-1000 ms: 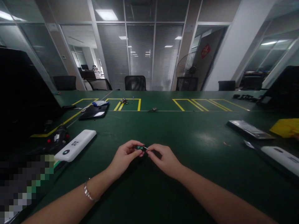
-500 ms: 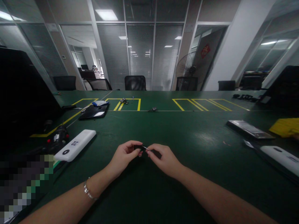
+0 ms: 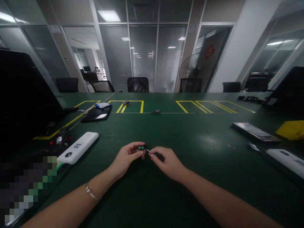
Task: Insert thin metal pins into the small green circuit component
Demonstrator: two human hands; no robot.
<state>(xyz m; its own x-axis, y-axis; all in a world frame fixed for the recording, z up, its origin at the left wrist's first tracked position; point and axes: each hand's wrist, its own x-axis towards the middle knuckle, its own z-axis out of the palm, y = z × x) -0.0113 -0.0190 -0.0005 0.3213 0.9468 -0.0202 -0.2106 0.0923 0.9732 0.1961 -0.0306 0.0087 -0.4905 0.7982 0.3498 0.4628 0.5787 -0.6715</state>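
Pinched in my left hand (image 3: pixel 130 155) is a small dark piece (image 3: pixel 141 147) with a green face turned toward me. My right hand (image 3: pixel 166 160) grips a thin, light metal rod (image 3: pixel 148 151), whose far end meets or nearly meets the right side of the dark piece. Both hands are close together above the green table (image 3: pixel 152 129). What lies inside the right fingers is hidden.
A white power bank (image 3: pixel 78 148) lies on the left, near a dark device with red parts (image 3: pixel 60 141). Farther back are a black tablet (image 3: pixel 97 114) and small metal parts (image 3: pixel 156 111). On the right are a flat device (image 3: pixel 255 132), a yellow object (image 3: pixel 290 130) and another white power bank (image 3: pixel 286 163).
The dark piece has turned in my left fingers, so more of its green face shows. My right hand has barely moved and still holds the rod.
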